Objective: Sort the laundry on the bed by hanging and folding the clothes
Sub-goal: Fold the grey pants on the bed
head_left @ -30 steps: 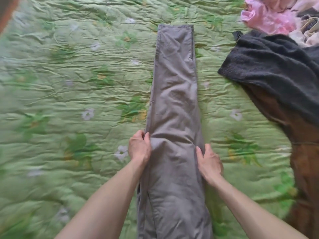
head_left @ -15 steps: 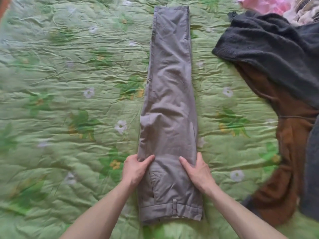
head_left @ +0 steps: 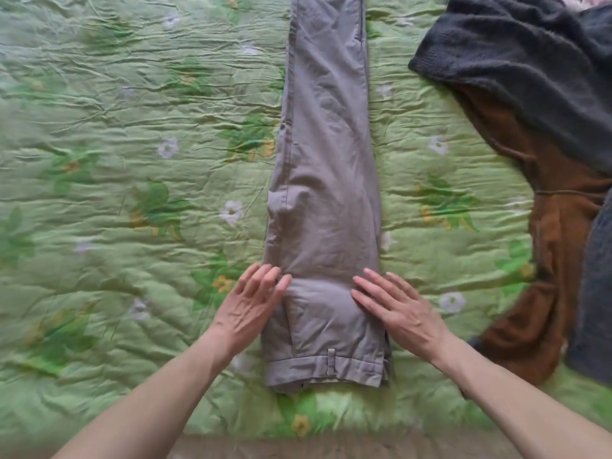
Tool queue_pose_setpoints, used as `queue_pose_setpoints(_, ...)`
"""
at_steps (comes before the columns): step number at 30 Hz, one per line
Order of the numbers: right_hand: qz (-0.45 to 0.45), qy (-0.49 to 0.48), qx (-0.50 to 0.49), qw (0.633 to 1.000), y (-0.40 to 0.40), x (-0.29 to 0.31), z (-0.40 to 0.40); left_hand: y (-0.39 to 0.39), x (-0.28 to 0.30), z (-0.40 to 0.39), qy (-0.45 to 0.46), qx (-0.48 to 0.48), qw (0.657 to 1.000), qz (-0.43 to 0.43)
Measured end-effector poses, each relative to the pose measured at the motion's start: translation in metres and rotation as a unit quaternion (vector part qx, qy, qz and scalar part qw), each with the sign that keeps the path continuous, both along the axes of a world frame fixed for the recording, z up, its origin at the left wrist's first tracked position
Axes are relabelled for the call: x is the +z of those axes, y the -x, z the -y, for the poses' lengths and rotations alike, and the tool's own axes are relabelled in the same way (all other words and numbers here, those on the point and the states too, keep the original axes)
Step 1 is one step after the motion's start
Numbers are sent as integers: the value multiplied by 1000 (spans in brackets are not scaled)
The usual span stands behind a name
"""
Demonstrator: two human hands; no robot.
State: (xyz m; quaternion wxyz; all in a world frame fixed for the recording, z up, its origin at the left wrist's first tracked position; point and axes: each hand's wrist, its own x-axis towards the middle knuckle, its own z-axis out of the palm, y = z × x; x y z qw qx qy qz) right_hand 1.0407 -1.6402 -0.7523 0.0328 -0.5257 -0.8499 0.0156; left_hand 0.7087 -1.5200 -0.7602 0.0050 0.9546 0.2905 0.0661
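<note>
Grey trousers [head_left: 326, 180] lie folded lengthwise on the green floral bedspread [head_left: 132, 160], legs stacked and running away from me, waistband nearest the bed's front edge. My left hand [head_left: 251, 306] rests flat on the trousers' left edge just above the waistband, fingers spread. Flat on the right edge at the same height lies my right hand [head_left: 397, 309], fingers also apart. Neither hand grips the cloth. The leg hems are cut off at the top of the view.
A dark grey knitted sweater [head_left: 530, 61] lies at the upper right, partly over a brown garment [head_left: 546, 260]. Another dark grey piece [head_left: 596, 293] sits at the right edge. The bed's front edge [head_left: 298, 445] runs along the bottom.
My hands slid down the trousers toward the waistband and opened flat, letting go of the edges they pinched. The view shifted down, so the pink clothes left the frame.
</note>
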Motion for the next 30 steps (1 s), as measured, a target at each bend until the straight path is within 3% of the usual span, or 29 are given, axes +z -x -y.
queue_pose_setpoints(2, 68, 51, 79, 993, -13, -2, 6, 15, 2, -5, -8, -152, 985, -78)
queue_pose_setpoints(4, 88, 70, 89, 990, -16, -6, 6, 22, 5, -11, 14, -193, 974, -114)
queue_pose_setpoints(13, 39, 83, 99, 991, -7, -14, -11, -2, 7, -7, 124, -172, 962, -174)
queue_pose_setpoints(17, -28, 108, 43, 993, 3, 0, -4, 6, 8, 6, 207, -144, 953, -166)
queue_pose_setpoints(21, -158, 91, -26, 983, 2, 21, 2, 12, 22, 5, 350, -107, 930, -35)
queue_pose_setpoints(24, -243, 55, -121, 961, 7, 32, -6, 9, 27, 10, 428, 0, 891, 150)
queue_pose_setpoints(27, -364, 76, -319, 872, 23, 38, -19, -14, 35, 0, 380, 192, 874, 235)
queue_pose_setpoints(30, -428, 87, -423, 794, 35, 31, -42, -36, 36, -25, 405, 333, 805, 277)
